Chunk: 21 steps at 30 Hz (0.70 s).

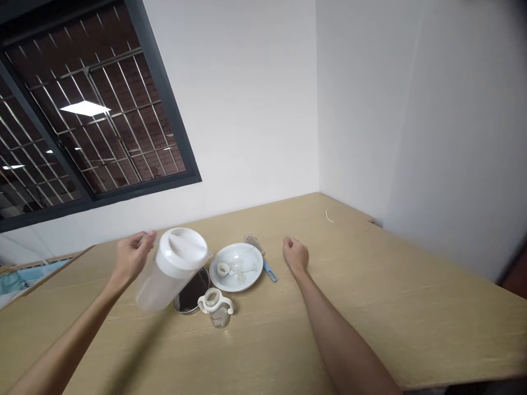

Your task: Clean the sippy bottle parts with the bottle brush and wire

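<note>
My left hand (134,255) is closed around the handle side of a translucent plastic pitcher (171,269) with a white lid. The pitcher is held up and tilted, its top leaning right toward a white bowl (234,286). A clear baby bottle (219,315) with two white side handles stands uncapped in front of the bowl. Inside the bowl lie a white ring (223,269) and small clear pieces, too small to name surely. My right hand (295,255) is a fist right of the bowl, with nothing visible in it.
A round dark dish (191,293) with a metal rim sits partly behind the pitcher. A bottle brush with a blue handle (270,271) lies against the bowl's right side. A thin pale strip (329,216) lies farther back on the wooden table (370,307). Walls and a barred window stand behind.
</note>
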Tool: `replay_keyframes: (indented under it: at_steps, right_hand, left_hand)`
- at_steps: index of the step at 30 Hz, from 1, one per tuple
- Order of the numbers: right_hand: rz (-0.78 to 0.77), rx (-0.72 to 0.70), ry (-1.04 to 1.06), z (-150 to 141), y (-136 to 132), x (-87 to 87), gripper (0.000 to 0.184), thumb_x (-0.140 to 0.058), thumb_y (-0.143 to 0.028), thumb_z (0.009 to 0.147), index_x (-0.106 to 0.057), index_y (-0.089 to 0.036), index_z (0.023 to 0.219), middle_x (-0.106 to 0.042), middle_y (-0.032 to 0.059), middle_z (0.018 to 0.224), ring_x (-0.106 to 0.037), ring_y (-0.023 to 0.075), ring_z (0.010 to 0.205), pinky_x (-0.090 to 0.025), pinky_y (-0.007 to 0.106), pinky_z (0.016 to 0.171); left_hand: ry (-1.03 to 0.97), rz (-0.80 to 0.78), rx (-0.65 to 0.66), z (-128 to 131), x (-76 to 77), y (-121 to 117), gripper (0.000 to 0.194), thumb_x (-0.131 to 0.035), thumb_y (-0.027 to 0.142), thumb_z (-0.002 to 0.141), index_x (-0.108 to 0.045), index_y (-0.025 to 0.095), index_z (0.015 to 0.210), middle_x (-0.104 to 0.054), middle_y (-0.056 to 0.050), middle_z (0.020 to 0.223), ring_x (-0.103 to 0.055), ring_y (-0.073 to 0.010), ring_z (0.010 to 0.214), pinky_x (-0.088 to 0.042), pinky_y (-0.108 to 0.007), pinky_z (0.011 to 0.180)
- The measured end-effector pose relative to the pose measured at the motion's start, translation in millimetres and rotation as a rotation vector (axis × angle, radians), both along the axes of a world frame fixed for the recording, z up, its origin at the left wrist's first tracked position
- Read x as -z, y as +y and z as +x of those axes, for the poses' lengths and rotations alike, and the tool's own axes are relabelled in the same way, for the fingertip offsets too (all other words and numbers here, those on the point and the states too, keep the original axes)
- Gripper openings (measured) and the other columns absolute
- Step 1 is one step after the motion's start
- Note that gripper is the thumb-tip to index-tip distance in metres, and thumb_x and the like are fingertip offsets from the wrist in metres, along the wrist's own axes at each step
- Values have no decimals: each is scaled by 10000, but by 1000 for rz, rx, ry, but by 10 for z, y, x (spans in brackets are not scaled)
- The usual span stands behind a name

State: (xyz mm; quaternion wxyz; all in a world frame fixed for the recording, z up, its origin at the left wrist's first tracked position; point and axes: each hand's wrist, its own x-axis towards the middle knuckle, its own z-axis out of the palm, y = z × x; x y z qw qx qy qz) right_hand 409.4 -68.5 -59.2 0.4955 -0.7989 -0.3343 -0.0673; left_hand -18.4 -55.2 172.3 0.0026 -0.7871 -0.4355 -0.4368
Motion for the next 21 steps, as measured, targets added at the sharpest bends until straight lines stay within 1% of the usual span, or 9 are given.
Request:
replay_keyframes:
  at_steps: [1, 4, 7, 12, 17, 21]
  right_hand:
    - [-1, 0, -1, 0, 0, 0, 442, -397, -353, 930, -709, -153, 690, -629, 70, 627, -365, 134, 553, -160, 290, 577]
    - [-6, 3, -2, 1, 2, 2, 440, -400, -354, 931, -709, -155, 690, -625, 66, 622, -372, 135, 554, -162, 291, 575]
    - [-10, 6, -4, 0, 1, 0, 443, -399, -359, 932, -710, -158, 689, -630, 69, 626, -384, 139, 556, -164, 293, 574]
    - [-16, 3, -7, -5, -9, -12, 445, -392, -365, 932, -716, -162, 705, -648, 82, 645, -418, 150, 567, -176, 292, 574]
    - [-22, 3, -5, -9, -10, -16, 454, -378, -361, 935, -709, -162, 696, -655, 88, 652, -429, 150, 562, -178, 294, 574]
    - [-24, 2, -9, -12, -12, -20, 463, -376, -365, 938, -702, -165, 676, -657, 89, 651, -428, 149, 558, -177, 298, 572]
  left_hand:
    - [59, 24, -10, 120, -35, -19, 454, -458, 514, 893, -407, 200, 570, -394, 45, 476, -401, -117, 472, -286, -239, 462]
    - [296, 54, 48, 469, -105, -63, 452, -484, 505, 891, -446, 191, 567, -424, 41, 478, -403, -114, 476, -270, -239, 478]
    - [466, 93, 93, 734, -105, -50, 445, -486, 508, 892, -473, 193, 578, -436, 37, 455, -400, -111, 441, -261, -245, 495]
    - [605, 182, 154, 996, -42, 49, 447, -458, 524, 888, -491, 206, 576, -466, 11, 439, -425, -128, 418, -252, -254, 498]
    - [716, 204, 212, 1264, -16, 125, 492, -410, 565, 894, -537, 200, 590, -512, -21, 450, -446, -144, 419, -234, -270, 491]
    - [739, 193, 255, 1502, -18, 184, 528, -384, 587, 899, -573, 189, 608, -545, -42, 475, -467, -150, 434, -241, -278, 499]
